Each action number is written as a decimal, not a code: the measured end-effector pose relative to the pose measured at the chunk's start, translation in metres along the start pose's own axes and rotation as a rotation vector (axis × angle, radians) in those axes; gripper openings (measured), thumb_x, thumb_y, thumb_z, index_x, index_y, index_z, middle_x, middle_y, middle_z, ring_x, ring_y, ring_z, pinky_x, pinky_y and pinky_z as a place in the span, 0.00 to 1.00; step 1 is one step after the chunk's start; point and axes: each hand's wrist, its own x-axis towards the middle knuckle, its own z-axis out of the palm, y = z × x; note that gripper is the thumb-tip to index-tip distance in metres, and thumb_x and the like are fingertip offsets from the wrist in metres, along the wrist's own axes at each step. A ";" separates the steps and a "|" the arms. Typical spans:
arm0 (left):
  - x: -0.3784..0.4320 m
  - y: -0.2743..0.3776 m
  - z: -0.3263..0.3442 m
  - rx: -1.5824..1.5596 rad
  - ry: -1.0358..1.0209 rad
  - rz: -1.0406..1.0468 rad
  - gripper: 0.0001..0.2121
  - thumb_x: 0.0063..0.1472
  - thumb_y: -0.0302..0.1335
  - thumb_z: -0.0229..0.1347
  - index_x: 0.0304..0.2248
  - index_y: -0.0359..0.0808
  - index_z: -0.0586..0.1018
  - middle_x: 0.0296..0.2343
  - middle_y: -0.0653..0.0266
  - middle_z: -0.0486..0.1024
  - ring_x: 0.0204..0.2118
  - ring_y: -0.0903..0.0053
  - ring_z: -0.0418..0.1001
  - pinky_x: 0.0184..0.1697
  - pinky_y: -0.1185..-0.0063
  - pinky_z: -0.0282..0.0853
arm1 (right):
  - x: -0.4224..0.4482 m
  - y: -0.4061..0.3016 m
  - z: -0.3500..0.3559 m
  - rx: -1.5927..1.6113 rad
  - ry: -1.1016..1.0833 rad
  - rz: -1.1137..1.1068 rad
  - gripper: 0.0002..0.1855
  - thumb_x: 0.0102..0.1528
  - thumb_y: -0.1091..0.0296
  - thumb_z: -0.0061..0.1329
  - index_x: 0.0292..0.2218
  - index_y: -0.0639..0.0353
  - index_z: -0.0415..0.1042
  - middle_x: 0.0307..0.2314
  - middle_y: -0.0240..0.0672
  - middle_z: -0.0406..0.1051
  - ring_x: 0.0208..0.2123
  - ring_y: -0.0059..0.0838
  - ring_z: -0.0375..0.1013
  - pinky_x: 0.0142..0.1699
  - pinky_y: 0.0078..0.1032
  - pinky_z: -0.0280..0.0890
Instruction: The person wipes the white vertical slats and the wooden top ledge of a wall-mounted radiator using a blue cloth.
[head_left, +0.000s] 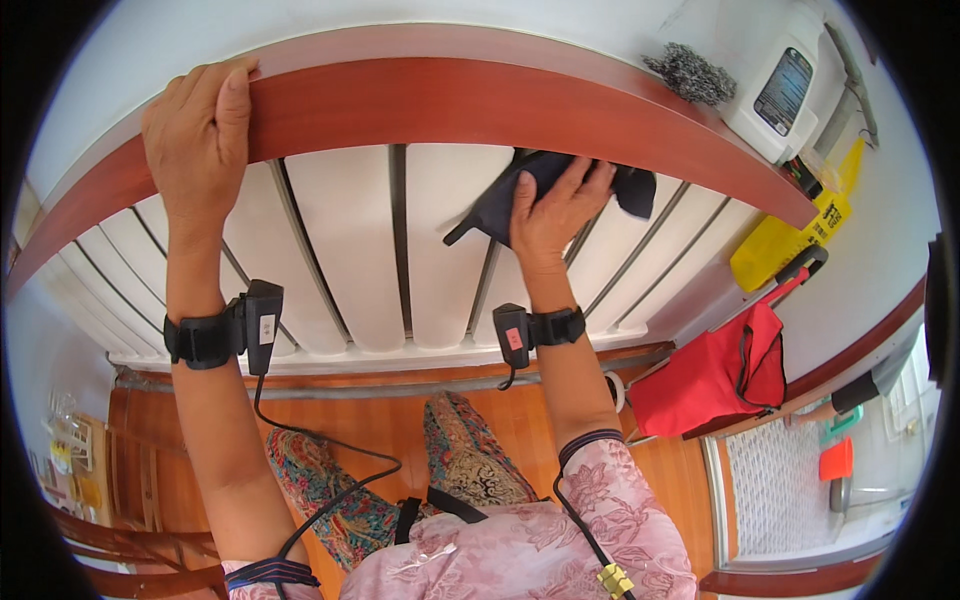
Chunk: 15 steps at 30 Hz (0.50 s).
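My left hand (202, 124) is hooked over the reddish-brown wooden ledge (465, 97), with the thumb on its front face. Below that ledge stands a white column radiator (337, 240) with dark gaps between its columns. My right hand (559, 206) presses a dark navy cloth (499, 206) against the radiator columns just under the ledge. One corner of the cloth hangs out to the left, and another part bunches to the right of the fingers. Whether the fingertips reach into a gap is hidden.
A steel-wool scourer (691, 73) and a white plastic jug (780, 90) with a label sit on the ledge's right end. Beside it hang a yellow bag (780, 247) and a red trolley bag (705, 375). Another person's arm (821, 412) shows through the doorway at right.
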 end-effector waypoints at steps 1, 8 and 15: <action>0.000 0.001 0.000 -0.012 0.005 -0.002 0.12 0.58 0.33 0.41 0.27 0.38 0.75 0.20 0.70 0.71 0.22 0.77 0.65 0.29 0.81 0.56 | 0.001 0.000 0.003 -0.009 0.081 -0.024 0.29 0.47 0.55 0.42 0.44 0.70 0.57 0.38 0.59 0.58 0.47 0.62 0.46 0.50 0.55 0.33; 0.001 0.010 0.002 0.076 -0.004 -0.001 0.12 0.58 0.33 0.40 0.27 0.37 0.75 0.21 0.70 0.71 0.24 0.77 0.65 0.29 0.81 0.56 | -0.163 0.052 -0.013 -0.148 -0.404 0.239 0.32 0.45 0.56 0.43 0.44 0.75 0.54 0.40 0.59 0.58 0.48 0.55 0.49 0.52 0.54 0.30; 0.004 0.009 0.001 0.149 -0.002 0.033 0.12 0.58 0.31 0.40 0.27 0.35 0.75 0.22 0.68 0.71 0.23 0.76 0.65 0.29 0.81 0.57 | -0.096 0.083 -0.016 -0.223 -0.075 0.183 0.30 0.49 0.55 0.38 0.45 0.73 0.52 0.36 0.59 0.56 0.45 0.57 0.50 0.51 0.57 0.27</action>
